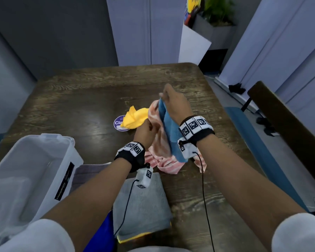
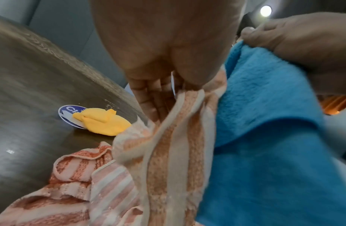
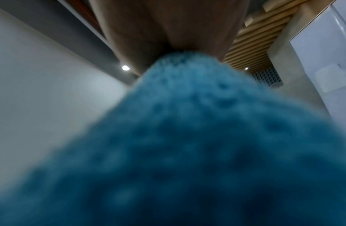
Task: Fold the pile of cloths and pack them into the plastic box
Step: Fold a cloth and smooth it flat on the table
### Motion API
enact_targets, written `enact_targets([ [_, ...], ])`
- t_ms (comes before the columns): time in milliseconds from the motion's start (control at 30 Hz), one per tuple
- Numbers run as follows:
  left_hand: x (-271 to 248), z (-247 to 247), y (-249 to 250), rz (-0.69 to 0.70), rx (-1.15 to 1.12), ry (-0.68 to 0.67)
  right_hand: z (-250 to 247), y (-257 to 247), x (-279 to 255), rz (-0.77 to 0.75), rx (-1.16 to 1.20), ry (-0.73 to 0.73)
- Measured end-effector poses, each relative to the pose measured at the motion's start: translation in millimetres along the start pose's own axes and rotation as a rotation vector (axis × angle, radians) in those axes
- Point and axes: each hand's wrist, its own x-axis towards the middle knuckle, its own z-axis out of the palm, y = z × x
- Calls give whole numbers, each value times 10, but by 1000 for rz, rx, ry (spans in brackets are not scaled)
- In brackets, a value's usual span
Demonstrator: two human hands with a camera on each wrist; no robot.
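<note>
My right hand (image 1: pixel 168 99) is raised above the table and pinches the top of a blue cloth (image 1: pixel 168 128), which hangs down in front of my wrist and fills the right wrist view (image 3: pixel 177 145). My left hand (image 1: pixel 144 131) grips the edge of a pink-and-white striped cloth (image 1: pixel 155 124) beside the blue one; its lower part lies crumpled on the table (image 2: pixel 75 175). A crumpled yellow cloth (image 1: pixel 134 117) lies farther back. The clear plastic box (image 1: pixel 31 170) stands at the near left. A folded grey cloth (image 1: pixel 144 204) lies in front of me on other folded cloths.
The dark wooden table (image 1: pixel 80 97) carries a round purple sticker (image 1: pixel 119 123) under the yellow cloth. A dark bench or chair back (image 1: pixel 280 113) stands along the right side. Cables from my wrist cameras hang over the grey cloth and the table.
</note>
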Motion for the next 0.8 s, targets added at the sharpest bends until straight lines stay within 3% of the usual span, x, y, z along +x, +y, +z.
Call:
enact_targets([
  [233, -232, -279, -47, -325, 136, -13, -502, -362, -116, -6, 120, 338],
  [300, -317, -289, -56, -401, 106, -8, -639, -465, -126, -24, 162, 377],
  [533, -461, -268, 329, 42, -317, -108, -718, -591, -148, -12, 163, 292],
  [667, -557, -395, 531, 105, -497, -2, -702, -598, -175, 8, 176, 262],
  [800, -600, -573, 641, 142, -440, 111, -669, -548, -207, 61, 146, 214],
])
